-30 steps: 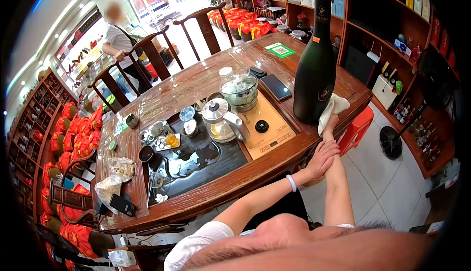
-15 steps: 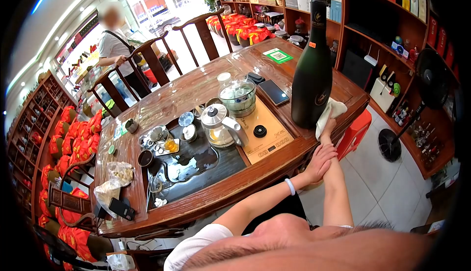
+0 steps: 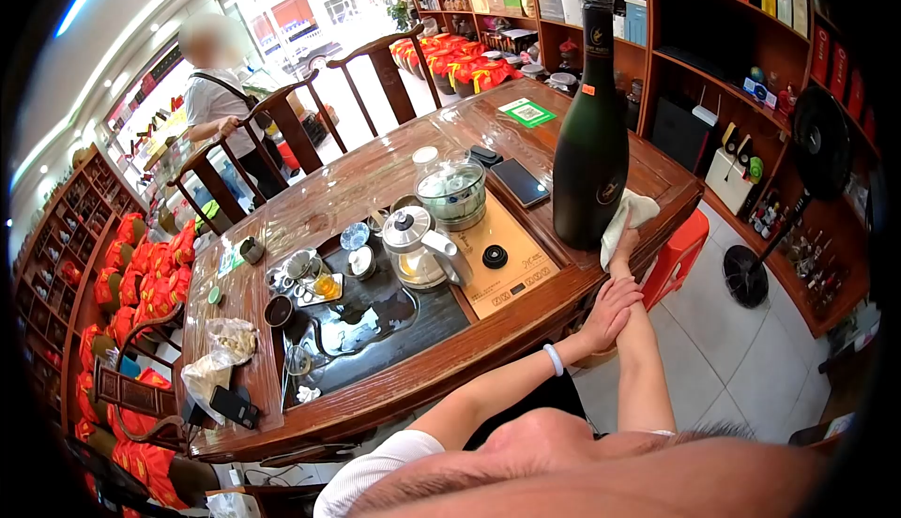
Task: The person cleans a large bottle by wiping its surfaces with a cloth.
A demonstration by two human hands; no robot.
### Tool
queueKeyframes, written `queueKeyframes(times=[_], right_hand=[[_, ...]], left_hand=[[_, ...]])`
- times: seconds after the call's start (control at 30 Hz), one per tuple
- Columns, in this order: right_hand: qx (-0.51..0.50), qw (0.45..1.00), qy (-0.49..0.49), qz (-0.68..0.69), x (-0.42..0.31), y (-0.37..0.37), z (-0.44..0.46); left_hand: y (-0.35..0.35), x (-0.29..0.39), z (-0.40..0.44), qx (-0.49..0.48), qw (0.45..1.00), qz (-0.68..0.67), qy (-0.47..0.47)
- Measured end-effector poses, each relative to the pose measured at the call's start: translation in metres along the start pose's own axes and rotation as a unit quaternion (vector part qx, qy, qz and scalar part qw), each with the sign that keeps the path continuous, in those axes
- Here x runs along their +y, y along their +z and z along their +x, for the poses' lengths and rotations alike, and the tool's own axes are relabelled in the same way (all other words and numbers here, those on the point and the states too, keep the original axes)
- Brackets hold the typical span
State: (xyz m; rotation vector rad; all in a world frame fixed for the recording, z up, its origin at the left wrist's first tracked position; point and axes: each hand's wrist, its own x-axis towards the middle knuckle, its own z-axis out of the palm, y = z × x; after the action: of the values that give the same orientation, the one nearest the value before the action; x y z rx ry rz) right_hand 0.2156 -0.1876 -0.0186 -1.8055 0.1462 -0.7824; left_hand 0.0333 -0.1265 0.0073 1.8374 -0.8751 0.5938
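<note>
My right hand (image 3: 623, 248) is at the table's right edge, closed on a white cloth (image 3: 631, 214) beside a very large dark green bottle (image 3: 589, 161). The bottle stands upright, and the cloth is close to its lower side; I cannot tell whether they touch. My left hand (image 3: 612, 315), with a pale bracelet (image 3: 554, 359) at the wrist, lies across my right forearm with its fingers curled round it. Left of the bottle are a phone (image 3: 520, 183), a glass kettle (image 3: 419, 246) with a steel lid, and a glass pot (image 3: 451, 190).
The wooden table (image 3: 375, 391) holds a wet black tea tray (image 3: 375, 321), cups and a plastic bag (image 3: 230, 340). Chairs (image 3: 385, 77) line its far side, where a person (image 3: 218, 110) stands. A red stool (image 3: 679, 257) and a black fan (image 3: 746, 276) are at right.
The view has shifted very slightly. The person across the table has moved a little. My hands, the cloth and the bottle keep their places.
</note>
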Motion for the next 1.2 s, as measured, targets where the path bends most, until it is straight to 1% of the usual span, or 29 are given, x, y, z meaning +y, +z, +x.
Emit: queueKeyframes(times=[0.07, 0.17, 0.23, 0.27, 0.4, 0.47, 0.57, 0.63, 0.7, 0.77, 0.83, 0.93, 1.07, 1.13, 1.2], right_hand=[[0.004, 0.999, -0.028, -0.016, 0.001, 0.000, -0.001], [0.010, 1.000, -0.027, -0.010, 0.004, 0.000, 0.002], [-0.086, 0.985, 0.146, 0.021, 0.006, -0.002, 0.008], [-0.086, 0.985, 0.145, 0.022, 0.007, -0.001, 0.008], [0.002, 0.999, 0.044, -0.010, 0.010, 0.005, 0.005], [0.024, 0.999, 0.018, -0.016, 0.007, 0.006, 0.003], [0.017, 0.999, 0.030, 0.005, -0.009, 0.001, 0.000], [-0.001, 0.992, 0.117, 0.052, -0.023, -0.005, -0.002], [-0.002, 0.993, 0.111, 0.044, -0.008, 0.000, 0.002], [-0.003, 0.994, 0.104, 0.036, -0.014, -0.001, 0.002], [0.003, 0.991, 0.117, 0.067, -0.019, -0.003, -0.001], [0.001, 0.990, 0.103, 0.097, -0.033, -0.009, -0.005], [-0.018, 0.989, 0.120, 0.079, -0.012, -0.004, 0.000], [-0.028, 0.995, 0.082, 0.046, -0.005, -0.003, 0.001], [-0.022, 0.997, 0.063, 0.029, -0.003, 0.000, 0.001]], left_hand=[[0.000, 0.000, 0.000, 0.003, 1.000, 0.002, 0.004], [-0.001, 0.001, 0.001, 0.000, 1.000, 0.004, 0.001], [-0.001, 0.001, 0.001, -0.002, 1.000, 0.000, 0.000], [-0.001, 0.001, 0.001, -0.003, 1.000, -0.003, -0.002], [-0.002, 0.002, 0.001, -0.004, 1.000, -0.007, -0.005], [-0.002, 0.003, 0.001, 0.002, 1.000, -0.001, -0.001], [-0.001, 0.002, 0.001, 0.009, 1.000, 0.003, 0.007], [-0.001, 0.002, 0.001, 0.009, 1.000, 0.002, 0.006], [-0.001, 0.002, 0.000, 0.009, 1.000, 0.002, 0.005], [0.000, 0.001, 0.000, 0.008, 1.000, -0.005, 0.005], [0.000, 0.001, -0.001, 0.001, 1.000, -0.002, 0.001], [-0.002, 0.000, 0.000, -0.005, 1.000, -0.001, 0.001], [-0.001, 0.001, -0.001, -0.002, 1.000, -0.008, -0.002], [0.000, 0.001, -0.001, -0.002, 1.000, -0.008, 0.000], [0.000, 0.000, -0.002, -0.002, 1.000, -0.005, 0.003]])
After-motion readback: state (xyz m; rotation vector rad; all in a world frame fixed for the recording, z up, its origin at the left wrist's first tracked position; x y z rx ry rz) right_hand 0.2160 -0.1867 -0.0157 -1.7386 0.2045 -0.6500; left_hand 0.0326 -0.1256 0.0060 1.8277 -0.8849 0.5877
